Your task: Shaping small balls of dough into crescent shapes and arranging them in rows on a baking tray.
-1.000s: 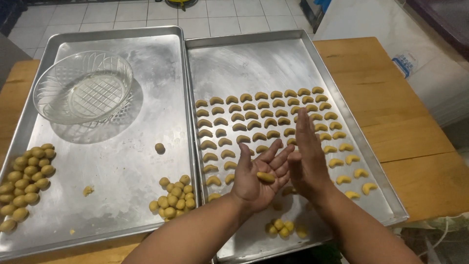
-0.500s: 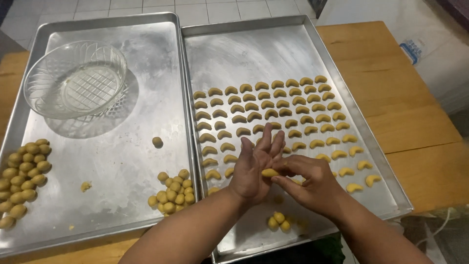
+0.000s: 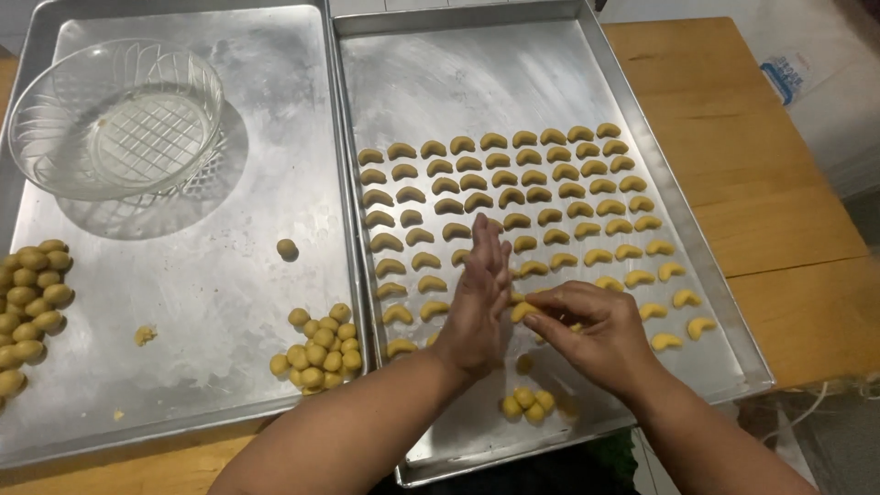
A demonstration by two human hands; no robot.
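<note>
1. Left hand [image 3: 478, 307] held edge-on above the right baking tray [image 3: 550, 55], fingers straight and together, palm turned to the right hand, released, gripping nothing.
2. Right hand [image 3: 591, 335] pinching one yellow dough piece [image 3: 522, 312] between thumb and fingertips, right against the left palm.
3. Two baking trays side by side on the wooden bench [image 3: 779, 229], edges touching; left baking tray [image 3: 183, 302] bearing the loose dough.
4. Crescent-shaped dough pieces [image 3: 513, 197] laid in tidy rows across the right tray: about nine rows, roughly seventy on show, some hidden behind the hands.
5. Small cluster of dough balls [image 3: 527, 403] at the near edge of the right tray, four countable, just below the hands.
6. One clear glass bowl [image 3: 115, 119] at the far left corner of the left tray.
7. Heap of dough balls [image 3: 316, 353] by the left tray's right rim, about fifteen; larger heap [image 3: 32, 302] at its left edge, partly cut off.
8. One lone dough ball [image 3: 287, 248] mid-tray; one crumb [image 3: 145, 335] nearer the front.
</note>
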